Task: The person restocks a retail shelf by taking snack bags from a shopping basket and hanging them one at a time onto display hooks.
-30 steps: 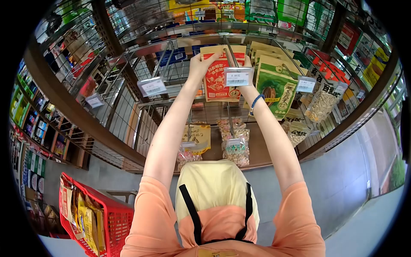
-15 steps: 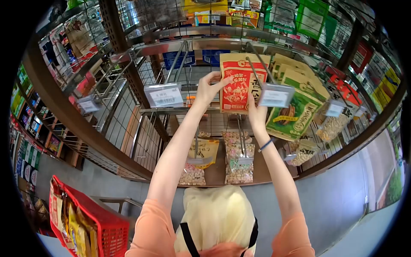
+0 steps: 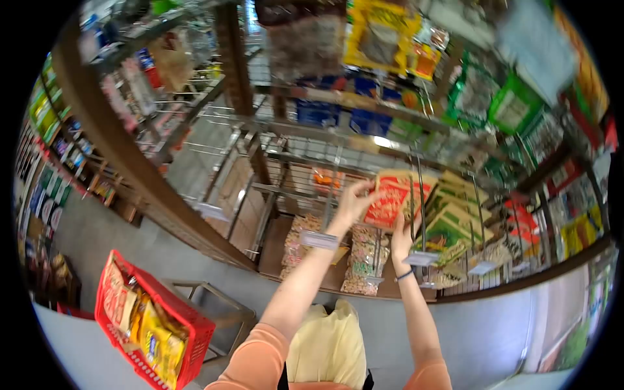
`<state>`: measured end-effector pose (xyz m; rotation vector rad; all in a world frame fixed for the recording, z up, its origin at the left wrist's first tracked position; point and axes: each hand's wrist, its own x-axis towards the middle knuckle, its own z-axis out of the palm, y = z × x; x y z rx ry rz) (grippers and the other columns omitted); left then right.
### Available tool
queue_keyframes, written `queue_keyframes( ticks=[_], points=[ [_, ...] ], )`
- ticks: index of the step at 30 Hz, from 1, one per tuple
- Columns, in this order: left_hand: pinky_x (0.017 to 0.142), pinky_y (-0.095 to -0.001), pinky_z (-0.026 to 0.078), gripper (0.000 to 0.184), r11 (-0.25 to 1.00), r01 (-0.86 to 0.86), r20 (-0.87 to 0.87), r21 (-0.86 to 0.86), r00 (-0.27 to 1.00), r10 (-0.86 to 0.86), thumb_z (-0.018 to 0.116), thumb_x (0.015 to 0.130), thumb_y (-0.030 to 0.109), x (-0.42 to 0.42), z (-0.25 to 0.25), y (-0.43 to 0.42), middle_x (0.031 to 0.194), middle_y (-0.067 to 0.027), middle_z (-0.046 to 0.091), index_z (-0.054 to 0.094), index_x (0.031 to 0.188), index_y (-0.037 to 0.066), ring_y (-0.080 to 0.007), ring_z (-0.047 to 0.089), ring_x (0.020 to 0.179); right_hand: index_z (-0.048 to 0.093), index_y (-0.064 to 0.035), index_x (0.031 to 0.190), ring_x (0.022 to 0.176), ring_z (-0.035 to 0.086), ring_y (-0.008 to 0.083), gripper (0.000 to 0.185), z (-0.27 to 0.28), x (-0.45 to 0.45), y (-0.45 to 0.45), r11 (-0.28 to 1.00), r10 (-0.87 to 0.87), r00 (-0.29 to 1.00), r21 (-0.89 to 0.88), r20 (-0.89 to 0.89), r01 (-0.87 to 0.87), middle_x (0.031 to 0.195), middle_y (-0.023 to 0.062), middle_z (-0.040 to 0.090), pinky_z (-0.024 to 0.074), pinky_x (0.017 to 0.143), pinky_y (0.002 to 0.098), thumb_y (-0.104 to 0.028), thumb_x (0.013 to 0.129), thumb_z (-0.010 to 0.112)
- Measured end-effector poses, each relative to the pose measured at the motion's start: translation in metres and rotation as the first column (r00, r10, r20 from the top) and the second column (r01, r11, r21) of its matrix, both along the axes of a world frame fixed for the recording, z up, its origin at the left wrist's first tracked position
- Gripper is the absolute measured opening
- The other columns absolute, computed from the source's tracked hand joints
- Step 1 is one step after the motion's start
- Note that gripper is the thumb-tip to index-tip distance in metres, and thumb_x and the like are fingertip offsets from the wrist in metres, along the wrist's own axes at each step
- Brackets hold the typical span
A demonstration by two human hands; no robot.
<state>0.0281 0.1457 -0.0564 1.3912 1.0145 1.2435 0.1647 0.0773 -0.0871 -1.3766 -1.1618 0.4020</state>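
Note:
A red and kraft-brown snack bag [image 3: 388, 203] hangs at a metal hook in the rack, its front facing me. My left hand [image 3: 354, 205] pinches its left edge, fingers bent. My right hand [image 3: 402, 239] holds its lower right edge, thumb up along the side; some of its fingers are hidden behind the bag. Just right of it hang several green and brown snack bags [image 3: 455, 227]. Below the red bag, clear bags of light nuts or beans [image 3: 367, 263] rest on the bottom shelf. A price tag [image 3: 318, 240] crosses in front of my left forearm.
A red shopping basket [image 3: 203, 348] with several packets stands at lower left beside a metal-framed stool or stand [image 3: 237, 312]. Yellow packets [image 3: 380, 36] and green packets [image 3: 517, 104] hang higher up. Brown uprights [image 3: 120, 140] and protruding hooks with tags surround my arms.
My view has tilted and shifted, so the rack, basket and hands appear lower and the upper shelves show more. Both hands stay on the red bag, which now appears tilted.

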Motion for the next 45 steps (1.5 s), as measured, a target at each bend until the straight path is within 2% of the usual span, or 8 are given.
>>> queue_keyframes(
  ticks=[8, 11, 17, 22, 26, 32, 40, 45],
  points=[
    [0.095, -0.033, 0.024, 0.074, 0.987, 0.072, -0.248, -0.147, 0.963, -0.107, 0.057, 0.072, 0.036, -0.042, 0.032, -0.092, 0.126, -0.0219, 0.026, 0.021, 0.124, -0.002, -0.0274, 0.025, 0.118, 0.025, -0.0001, 0.121, 0.113, 0.032, 0.0242, 0.051, 0.003, -0.015, -0.046, 0.994, 0.083, 0.996, -0.072, -0.027, -0.085, 0.123, 0.0172, 0.032, 0.0257, 0.093, 0.034, -0.014, 0.078, 0.049],
    [0.087, -0.0312, 0.034, 0.062, 0.854, 0.465, 0.241, -0.233, 0.878, -0.412, 0.057, 0.074, 0.02, -0.053, -0.061, -0.155, 0.118, -0.0128, 0.04, 0.025, 0.123, -0.001, -0.0207, 0.043, 0.103, 0.028, 0.0008, 0.12, 0.113, 0.034, 0.0233, 0.05, 0.036, -0.052, -0.123, 0.923, 0.181, 0.979, -0.329, -0.089, -0.201, 0.12, 0.0175, 0.035, 0.0281, 0.093, 0.0326, -0.004, 0.075, 0.048],
    [0.077, -0.0269, 0.038, 0.029, 0.404, 0.042, 0.154, -0.914, 0.956, 0.249, 0.055, 0.076, 0.023, -0.112, 0.015, -0.389, 0.093, -0.0035, 0.054, 0.051, 0.101, 0.009, -0.0124, 0.049, 0.09, 0.046, -0.0026, 0.089, 0.069, 0.047, 0.0151, 0.028, 0.034, -0.033, -0.304, 0.457, 0.366, 0.921, -0.835, -0.136, -0.305, 0.078, 0.0048, 0.05, 0.0402, 0.061, 0.0286, -0.008, 0.063, 0.057],
    [0.069, -0.0258, 0.04, 0.018, 0.165, -0.047, 0.062, -0.985, 0.8, 0.596, 0.043, 0.082, 0.023, -0.135, 0.052, -0.456, 0.085, -0.0007, 0.054, 0.05, 0.094, 0.011, -0.0107, 0.05, 0.079, 0.046, 0.0057, 0.102, 0.073, 0.051, 0.0187, 0.043, 0.068, -0.017, -0.362, 0.172, 0.153, 0.959, -0.949, -0.239, -0.264, 0.087, 0.0104, 0.053, 0.0411, 0.065, 0.0291, -0.012, 0.064, 0.057],
    [0.065, -0.023, 0.039, 0.02, 0.566, -0.194, 0.165, -0.801, 0.837, 0.521, 0.045, 0.08, 0.024, -0.147, 0.007, -0.521, 0.079, 0.0005, 0.054, 0.051, 0.092, 0.009, -0.0093, 0.05, 0.071, 0.048, 0.0035, 0.1, 0.063, 0.047, 0.0142, 0.04, 0.035, 0.021, -0.368, -0.105, 0.545, 0.736, -0.904, -0.402, -0.415, 0.07, 0.0055, 0.05, 0.0391, 0.057, 0.0272, -0.014, 0.065, 0.053],
    [0.055, -0.0249, 0.042, 0.029, 0.311, -0.383, -0.043, -0.87, 0.687, 0.725, 0.049, 0.074, 0.014, -0.164, 0.143, -0.575, 0.079, -0.009, 0.057, 0.047, 0.099, 0.0, -0.0142, 0.055, 0.07, 0.048, -0.0001, 0.101, 0.07, 0.055, 0.0195, 0.032, 0.117, -0.01, -0.349, 0.024, 0.525, 0.77, -0.898, -0.362, -0.439, 0.078, 0.0105, 0.058, 0.0432, 0.059, 0.029, -0.013, 0.072, 0.046],
    [0.044, -0.0232, 0.04, 0.024, 0.096, -0.563, -0.286, -0.821, 0.55, 0.785, 0.049, 0.075, 0.017, -0.179, 0.141, -0.664, 0.075, -0.0064, 0.058, 0.052, 0.095, 0.004, -0.0125, 0.054, 0.063, 0.05, -0.0046, 0.095, 0.068, 0.055, 0.0149, 0.022, 0.097, -0.036, -0.338, -0.362, 0.685, 0.611, -0.913, -0.397, -0.189, 0.078, 0.0058, 0.057, 0.043, 0.054, 0.0266, -0.016, 0.077, 0.045],
    [0.045, -0.0236, 0.04, 0.022, 0.019, -0.594, -0.345, -0.804, 0.492, 0.8, 0.049, 0.077, 0.022, -0.197, 0.109, -0.685, 0.073, -0.0043, 0.058, 0.053, 0.092, 0.006, -0.0106, 0.052, 0.059, 0.053, -0.0047, 0.088, 0.067, 0.056, 0.0175, 0.016, 0.111, -0.085, -0.352, -0.032, 0.486, 0.751, -0.868, -0.447, -0.495, 0.076, 0.007, 0.058, 0.0445, 0.058, 0.0268, -0.015, 0.077, 0.047]
  ],
)
